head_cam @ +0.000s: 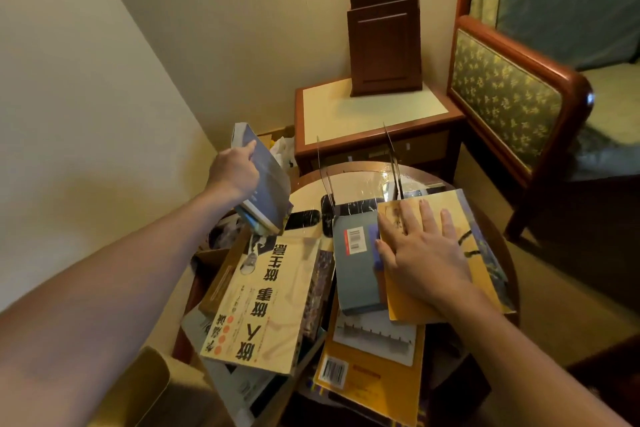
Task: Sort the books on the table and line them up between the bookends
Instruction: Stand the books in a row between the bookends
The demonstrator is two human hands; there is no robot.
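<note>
Dim warm yellow light, wide-angle bending at edges, slight motion blur.

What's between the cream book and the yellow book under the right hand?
Head view: a grey book with a barcode label lies flat between cream book and yellow book.

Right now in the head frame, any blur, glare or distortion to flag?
Head view: warm, dim light; wide-angle bends walls and forearms; blue-grey book in the left hand is motion-blurred; glare on the table by the bookends; right hand on the yellow book is sharp.
</note>
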